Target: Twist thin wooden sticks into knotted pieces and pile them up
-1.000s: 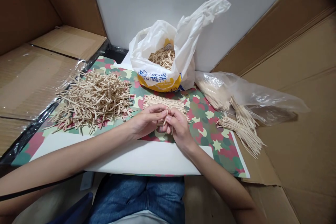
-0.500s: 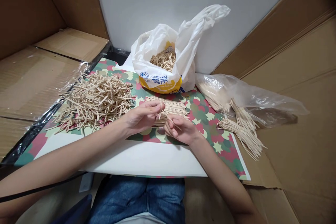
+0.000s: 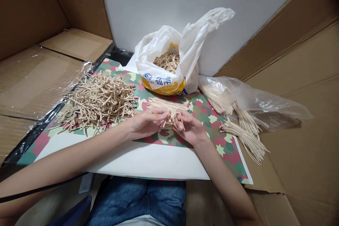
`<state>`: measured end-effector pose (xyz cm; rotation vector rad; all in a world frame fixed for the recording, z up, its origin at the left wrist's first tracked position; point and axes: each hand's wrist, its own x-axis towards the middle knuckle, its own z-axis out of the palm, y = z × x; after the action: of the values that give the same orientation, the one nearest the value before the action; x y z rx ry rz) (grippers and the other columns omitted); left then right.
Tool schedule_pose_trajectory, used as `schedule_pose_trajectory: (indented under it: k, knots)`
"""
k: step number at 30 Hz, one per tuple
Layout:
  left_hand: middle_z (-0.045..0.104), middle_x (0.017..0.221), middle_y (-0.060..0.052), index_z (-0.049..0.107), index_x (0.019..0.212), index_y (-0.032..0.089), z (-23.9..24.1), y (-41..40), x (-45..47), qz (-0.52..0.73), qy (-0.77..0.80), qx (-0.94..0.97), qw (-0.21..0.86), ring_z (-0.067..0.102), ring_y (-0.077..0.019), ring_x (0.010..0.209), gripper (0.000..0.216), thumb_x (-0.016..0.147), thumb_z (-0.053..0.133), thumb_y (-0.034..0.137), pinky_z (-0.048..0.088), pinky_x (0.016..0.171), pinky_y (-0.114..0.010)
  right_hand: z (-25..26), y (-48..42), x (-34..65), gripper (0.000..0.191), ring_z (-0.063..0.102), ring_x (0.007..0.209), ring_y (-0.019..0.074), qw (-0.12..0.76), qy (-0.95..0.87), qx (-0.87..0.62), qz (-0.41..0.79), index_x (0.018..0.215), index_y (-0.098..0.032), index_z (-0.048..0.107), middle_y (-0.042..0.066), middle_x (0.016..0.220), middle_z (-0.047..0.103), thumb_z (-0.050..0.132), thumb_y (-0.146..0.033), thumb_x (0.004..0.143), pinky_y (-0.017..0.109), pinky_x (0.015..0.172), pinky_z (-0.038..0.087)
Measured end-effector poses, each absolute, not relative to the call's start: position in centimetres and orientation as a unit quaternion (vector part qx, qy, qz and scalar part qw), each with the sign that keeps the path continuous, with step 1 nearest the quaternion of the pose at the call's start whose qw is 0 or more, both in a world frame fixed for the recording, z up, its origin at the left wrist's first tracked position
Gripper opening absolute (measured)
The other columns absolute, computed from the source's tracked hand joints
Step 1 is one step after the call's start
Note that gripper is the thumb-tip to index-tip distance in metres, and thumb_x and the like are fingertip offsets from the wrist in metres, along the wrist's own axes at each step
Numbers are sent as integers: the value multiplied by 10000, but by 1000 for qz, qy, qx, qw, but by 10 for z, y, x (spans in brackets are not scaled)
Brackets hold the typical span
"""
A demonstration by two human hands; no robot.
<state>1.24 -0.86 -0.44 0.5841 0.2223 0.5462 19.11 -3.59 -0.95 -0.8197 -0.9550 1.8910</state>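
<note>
My left hand [image 3: 148, 123] and my right hand [image 3: 187, 128] meet over the camouflage-patterned board [image 3: 212, 120], fingertips pinched together on one thin tan strand [image 3: 177, 114] that bends into a small loop between them. Just behind my fingers lies a flat row of straight tan strands [image 3: 165, 103]. A big heap of knotted strands [image 3: 99, 100] sits to the left of my left hand.
A white plastic bag [image 3: 169, 61] holding more knotted strands stands at the back by the wall. A clear plastic bag [image 3: 251, 100] with bundles of straight strands [image 3: 246, 137] lies to the right. Cardboard sheets [image 3: 304, 77] surround the board; my jeans [image 3: 143, 201] show below.
My hands came apart with a straight strand, then closed together again, and the strand is now bent into a loop at my fingertips. The view shifted slightly.
</note>
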Motion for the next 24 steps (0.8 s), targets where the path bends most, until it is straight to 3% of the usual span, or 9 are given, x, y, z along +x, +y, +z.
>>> schedule_pose_trajectory:
  k: [11,24]
  knots:
    - [587,801,-86,605,736,103,-12,-12,18,223,93,342,908,523,-172,808,125,746,606,227,372,740,-283,-8,-41,187,133,487,493,91,404,-447,-389,697,695,-171,524,-35,504,538,575,-284,743,215,527,368]
    - [605,757,-79,601,753,105,-14,-13,19,229,139,406,874,541,-154,742,154,731,639,253,361,681,-270,0,-49,183,122,493,501,79,421,-458,-413,666,679,-174,480,-37,571,556,567,-242,730,199,499,353]
